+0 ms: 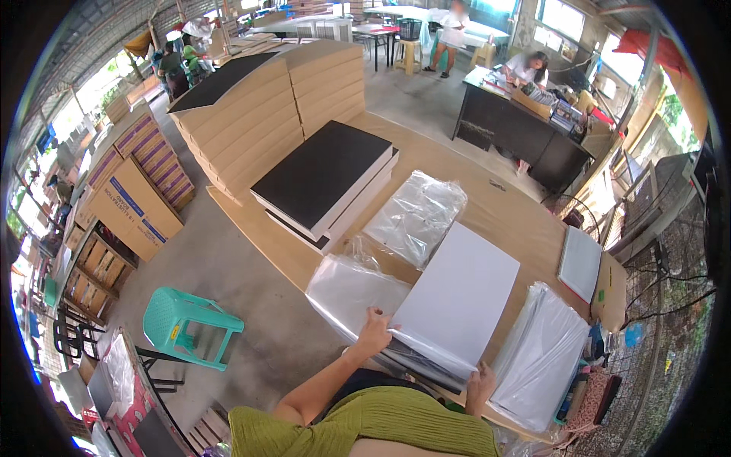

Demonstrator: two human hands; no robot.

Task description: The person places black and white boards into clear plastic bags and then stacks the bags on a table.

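Note:
A white board (466, 293) lies on the brown-covered table in front of me, its near end in a clear plastic sleeve (438, 349). My left hand (373, 333) is closed on the sleeve's left edge, near the board's left side. At the near right corner, my right hand (480, 387) is closed with its fingers at the sleeve's edge. Left of the board is a pile of clear plastic sleeves (354, 289). Beyond it lies another bundle of clear plastic (419, 217). To the right is a stack of plastic-wrapped boards (539, 358).
A black-topped stack of boards (326, 175) stands farther back on the table (495, 206), before tall stacks of brown boards (251, 114). A green stool (186, 324) is on the floor at left. A person sits at a dark desk (518, 133); another stands behind.

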